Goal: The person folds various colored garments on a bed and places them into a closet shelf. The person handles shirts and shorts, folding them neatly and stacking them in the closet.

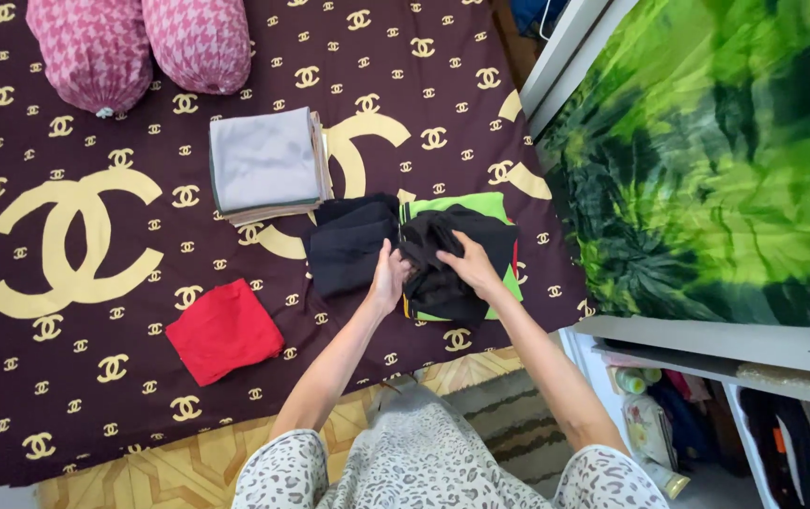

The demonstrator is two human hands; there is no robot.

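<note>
Both my hands grip a crumpled black garment (443,259) on a dark brown bedsheet (75,377) with cream emblems. My left hand (389,278) pinches the cloth's left side; my right hand (471,266) holds its upper right part. The black garment lies on top of a folded bright green cloth (480,204) with a red edge showing. Just left of my hands rests a flat folded black piece (348,247).
A stack of folded grey and beige cloths (265,165) sits further back. A folded red cloth (224,330) lies to the front left. Two pink patterned bolsters (132,42) are at the head end. A green tie-dye cover (707,160) tops shelving at right.
</note>
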